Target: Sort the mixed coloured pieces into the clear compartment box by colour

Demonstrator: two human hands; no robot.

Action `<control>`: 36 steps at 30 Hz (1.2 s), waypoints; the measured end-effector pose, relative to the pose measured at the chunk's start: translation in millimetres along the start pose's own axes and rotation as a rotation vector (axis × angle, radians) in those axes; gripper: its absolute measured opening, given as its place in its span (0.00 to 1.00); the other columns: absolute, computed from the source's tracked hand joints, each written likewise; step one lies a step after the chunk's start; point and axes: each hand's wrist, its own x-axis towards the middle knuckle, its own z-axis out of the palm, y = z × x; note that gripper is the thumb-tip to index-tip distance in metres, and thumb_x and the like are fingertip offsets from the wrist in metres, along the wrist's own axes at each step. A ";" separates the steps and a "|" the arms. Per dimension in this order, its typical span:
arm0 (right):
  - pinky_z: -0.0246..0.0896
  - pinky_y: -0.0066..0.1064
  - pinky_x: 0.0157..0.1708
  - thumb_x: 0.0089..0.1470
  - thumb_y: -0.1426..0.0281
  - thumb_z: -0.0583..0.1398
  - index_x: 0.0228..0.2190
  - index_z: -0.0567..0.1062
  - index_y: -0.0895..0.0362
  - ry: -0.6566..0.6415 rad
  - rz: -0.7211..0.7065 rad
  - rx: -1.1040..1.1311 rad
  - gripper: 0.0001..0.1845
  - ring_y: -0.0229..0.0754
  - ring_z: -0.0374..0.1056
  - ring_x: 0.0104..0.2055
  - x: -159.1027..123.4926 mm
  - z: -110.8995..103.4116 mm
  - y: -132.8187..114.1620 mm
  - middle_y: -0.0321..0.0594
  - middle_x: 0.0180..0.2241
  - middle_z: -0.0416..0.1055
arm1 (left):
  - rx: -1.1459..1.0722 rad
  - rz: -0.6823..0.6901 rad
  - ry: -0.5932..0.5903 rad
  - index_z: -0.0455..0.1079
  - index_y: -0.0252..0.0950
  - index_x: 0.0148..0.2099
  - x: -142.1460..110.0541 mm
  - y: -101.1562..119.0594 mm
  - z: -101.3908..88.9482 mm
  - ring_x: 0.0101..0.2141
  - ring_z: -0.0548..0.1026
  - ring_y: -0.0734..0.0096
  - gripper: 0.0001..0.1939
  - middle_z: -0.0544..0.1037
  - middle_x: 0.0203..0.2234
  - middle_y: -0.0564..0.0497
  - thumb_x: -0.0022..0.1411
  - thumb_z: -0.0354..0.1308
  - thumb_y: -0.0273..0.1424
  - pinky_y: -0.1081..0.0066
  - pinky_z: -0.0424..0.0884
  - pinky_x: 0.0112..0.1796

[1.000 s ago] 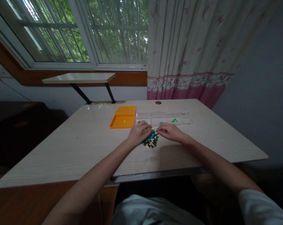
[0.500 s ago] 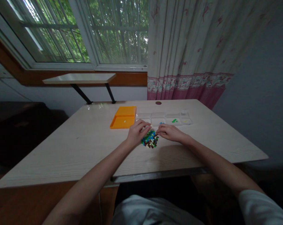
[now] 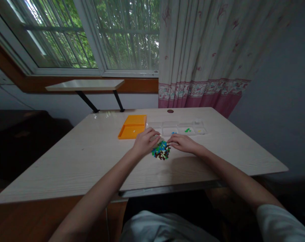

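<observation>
Light fingertip pinches, one piece at a time, should keep the pile of small multicoloured pieces (image 3: 161, 151) on the wood-grain desk (image 3: 76, 164) from scattering; the left hand (image 3: 143, 141) arches at its upper-left edge, the right hand (image 3: 184, 143) curls at its right; whether fingers grip anything, I cannot tell

Free to pass over tabletop (image 3: 66, 163) left of box (image 3: 138, 120) and left hand (image 3: 144, 141), also right of tray (image 3: 169, 130) and right hand (image 3: 184, 143). Open from near edge up to pile (image 3: 161, 151). Tight between hands above it. Blocked low beyond by box and tray, side by side. Overhung far left by shelf (image 3: 88, 84) on legs (image 3: 118, 100).
</observation>
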 end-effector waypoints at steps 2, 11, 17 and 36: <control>0.60 0.28 0.41 0.57 0.70 0.53 0.41 0.73 0.55 -0.012 -0.002 0.003 0.12 0.38 0.66 0.40 -0.6 -0.8 0.6 0.41 0.38 0.70 | 0.145 -0.135 -0.062 0.72 0.37 0.37 6.3 -12.6 -12.9 0.32 0.70 0.72 0.10 0.72 0.32 0.50 0.58 0.53 0.36 0.74 0.64 0.32; 0.60 0.28 0.41 0.56 0.71 0.53 0.41 0.72 0.56 -0.019 0.000 -0.004 0.12 0.37 0.66 0.40 -1.2 -0.7 0.2 0.41 0.39 0.70 | 0.418 -0.585 -0.103 0.73 0.32 0.28 0.0 -83.9 -56.1 0.18 0.58 0.75 0.15 0.65 0.14 0.53 0.46 0.62 0.41 0.75 0.56 0.23; 0.60 0.28 0.41 0.56 0.71 0.53 0.40 0.73 0.56 -0.017 -0.005 0.009 0.12 0.38 0.66 0.40 -1.2 -0.7 0.4 0.41 0.38 0.70 | 0.433 -0.612 -0.121 0.73 0.32 0.28 0.2 -84.2 -55.3 0.17 0.60 0.74 0.15 0.66 0.13 0.53 0.47 0.61 0.42 0.76 0.55 0.22; 0.60 0.29 0.39 0.58 0.68 0.51 0.47 0.70 0.51 -0.024 0.036 -0.071 0.16 0.39 0.65 0.39 5.8 10.2 -0.3 0.41 0.36 0.69 | 0.072 0.100 -0.400 0.72 0.37 0.39 -2.8 -5.3 19.5 0.33 0.72 0.71 0.13 0.76 0.30 0.49 0.61 0.48 0.33 0.74 0.66 0.33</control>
